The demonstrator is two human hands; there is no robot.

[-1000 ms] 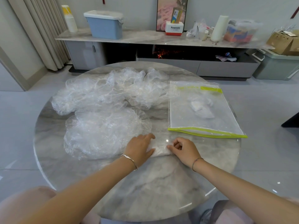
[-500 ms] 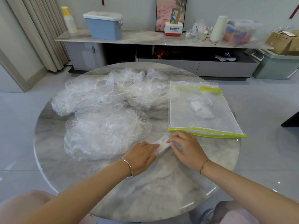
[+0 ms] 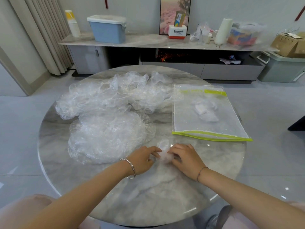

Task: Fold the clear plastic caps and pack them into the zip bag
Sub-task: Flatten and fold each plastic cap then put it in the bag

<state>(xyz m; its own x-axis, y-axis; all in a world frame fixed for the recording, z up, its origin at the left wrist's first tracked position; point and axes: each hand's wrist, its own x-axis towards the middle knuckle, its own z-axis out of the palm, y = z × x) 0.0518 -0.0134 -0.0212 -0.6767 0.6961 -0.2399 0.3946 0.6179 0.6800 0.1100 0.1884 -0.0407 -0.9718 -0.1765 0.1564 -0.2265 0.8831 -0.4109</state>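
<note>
Both hands work at the near middle of the round marble table (image 3: 148,199). The left hand (image 3: 143,160) and the right hand (image 3: 186,160) sit close together, fingers curled inward, each pinching one side of a small folded cap (image 3: 163,152). The cap is bunched into a narrow white wad; its far end sticks out beyond the fingertips and lies on the table. How tightly it is gripped cannot be told, as the plastic is thin and blurred. A silver bangle (image 3: 130,168) is on the left wrist and a thin cord bracelet (image 3: 201,172) on the right.

To the left of the hands, one cap (image 3: 107,136) lies spread flat, its gathered rim visible at the right side. Beyond it, a loose pile of caps (image 3: 113,96) runs across the far half of the table, and its right end touches the bag's left edge.

The zip bag (image 3: 229,123) lies flat on the right side of the table, apart from the hands, with its green strip along the near edge. Inside it rest packed caps (image 3: 206,111), folded small and white, near the middle.

Behind the table, a low sideboard (image 3: 148,41) carries a blue bin (image 3: 107,29) with a white lid, a white roll (image 3: 222,31) and other items.
</note>
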